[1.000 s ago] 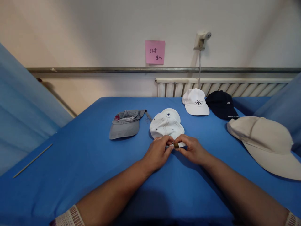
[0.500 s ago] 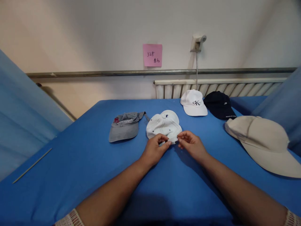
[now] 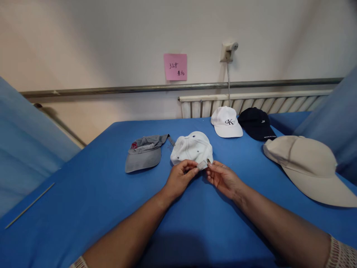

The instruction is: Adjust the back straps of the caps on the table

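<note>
Two hands, left (image 3: 180, 176) and right (image 3: 223, 178), pinch the strap (image 3: 202, 165) of the pale cap (image 3: 192, 149) at mid-frame; a gray cap (image 3: 143, 154) lies to its left, a beige cap (image 3: 312, 163) at right.

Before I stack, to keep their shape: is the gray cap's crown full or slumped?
Slumped: the gray cap's crown lies low, creased behind its brim.
</note>
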### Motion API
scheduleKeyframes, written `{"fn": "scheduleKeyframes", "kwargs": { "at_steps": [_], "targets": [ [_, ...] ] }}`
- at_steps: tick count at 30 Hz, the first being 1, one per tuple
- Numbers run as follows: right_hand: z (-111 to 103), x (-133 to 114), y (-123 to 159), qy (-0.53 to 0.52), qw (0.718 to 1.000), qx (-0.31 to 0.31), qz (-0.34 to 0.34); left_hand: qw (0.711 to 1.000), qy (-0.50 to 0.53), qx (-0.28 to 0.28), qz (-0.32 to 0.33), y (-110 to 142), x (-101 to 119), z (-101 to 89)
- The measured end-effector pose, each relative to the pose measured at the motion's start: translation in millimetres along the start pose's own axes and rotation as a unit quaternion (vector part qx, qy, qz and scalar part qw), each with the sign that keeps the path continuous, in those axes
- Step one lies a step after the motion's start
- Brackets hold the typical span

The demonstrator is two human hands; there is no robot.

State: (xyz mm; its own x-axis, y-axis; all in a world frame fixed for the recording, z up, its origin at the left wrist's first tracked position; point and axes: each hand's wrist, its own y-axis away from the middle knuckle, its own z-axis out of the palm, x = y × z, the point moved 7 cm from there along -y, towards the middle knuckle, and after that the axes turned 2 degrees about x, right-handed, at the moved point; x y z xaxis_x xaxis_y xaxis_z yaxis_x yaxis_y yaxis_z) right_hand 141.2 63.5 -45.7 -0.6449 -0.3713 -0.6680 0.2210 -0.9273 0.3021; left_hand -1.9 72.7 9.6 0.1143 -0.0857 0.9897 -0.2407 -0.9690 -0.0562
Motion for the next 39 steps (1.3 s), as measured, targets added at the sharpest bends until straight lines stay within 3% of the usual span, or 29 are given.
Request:
{"fn": "scheduleKeyframes", "kwargs": {
  "at_steps": [7, 10, 16, 20, 24, 28, 30, 35, 39],
  "targets": [
    [-3, -12, 7, 0.113, 0.985, 0.097, -0.088, 0.981, -0.174, 0.007, 0.091, 4, 9, 1.9],
    [3, -11, 10, 0.117, 0.984, 0.094, -0.101, 0.966, -0.23, 0.003, 0.121, 7, 13, 4.6],
    [-2, 1, 8, 0.051, 0.994, 0.087, -0.039, 0.902, -0.369, -0.003, 0.222, 17, 30, 15.0],
    [-4, 3, 4, 0.065, 0.996, 0.062, -0.007, 0.885, -0.407, 0.002, 0.227, 16, 32, 17.3],
    [-1, 3, 6, 0.15, 0.988, 0.026, 0.019, 0.881, -0.417, 0.026, 0.22, 13, 29, 13.9],
    [3, 6, 11, 0.312, 0.948, -0.021, 0.057, 0.886, -0.414, 0.032, 0.208, 12, 27, 11.1],
    [4, 1, 12, 0.367, 0.929, -0.027, 0.028, 0.886, -0.415, 0.029, 0.205, 12, 27, 11.3],
    [11, -24, 16, 0.405, 0.902, 0.008, -0.148, 0.879, -0.425, -0.008, 0.215, 15, 28, 19.3],
    [14, -28, 19, 0.401, 0.891, 0.015, -0.211, 0.873, -0.437, -0.037, 0.214, 15, 25, 25.0]
  ]
}}
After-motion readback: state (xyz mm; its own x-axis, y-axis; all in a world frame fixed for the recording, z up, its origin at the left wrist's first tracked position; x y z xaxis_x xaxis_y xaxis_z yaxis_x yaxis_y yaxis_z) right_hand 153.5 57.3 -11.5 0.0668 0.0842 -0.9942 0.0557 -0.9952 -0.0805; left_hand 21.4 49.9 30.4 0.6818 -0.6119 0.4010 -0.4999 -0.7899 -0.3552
